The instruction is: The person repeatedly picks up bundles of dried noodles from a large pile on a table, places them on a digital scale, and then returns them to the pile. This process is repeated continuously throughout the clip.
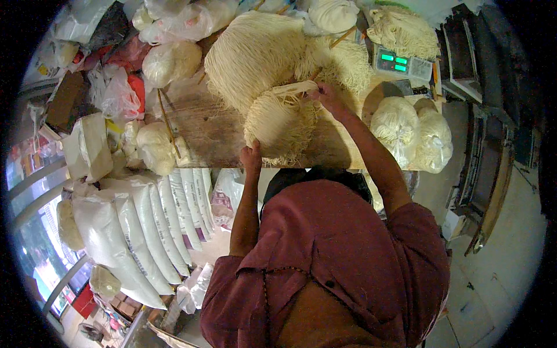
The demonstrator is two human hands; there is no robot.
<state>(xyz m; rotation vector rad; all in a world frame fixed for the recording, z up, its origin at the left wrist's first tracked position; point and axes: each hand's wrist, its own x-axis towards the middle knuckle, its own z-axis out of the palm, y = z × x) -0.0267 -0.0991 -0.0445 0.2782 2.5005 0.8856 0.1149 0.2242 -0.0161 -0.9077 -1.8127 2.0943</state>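
A large bundle of pale noodle strands (283, 124) lies near the front edge of the wooden table, partly blurred. My right hand (328, 98) grips the gathered strands at its upper right, where part of a thin stick also shows. At the lower left of the same bundle is my left hand (251, 156), thumb laid against the strands; how firmly it holds them is hidden. Directly behind sits a bigger mound of noodles (254, 56), touching the front bundle. Shorter loose noodles (350, 65) spread to the right of that mound.
Bagged noodles (395, 128) stand at the table's right front, below a digital scale (398, 65) carrying noodles. A wooden stick (169, 124) leans on a noodle bag (155, 148) at left. White sacks (130, 235) line the floor at left. Dark metal equipment (483, 161) stands at right.
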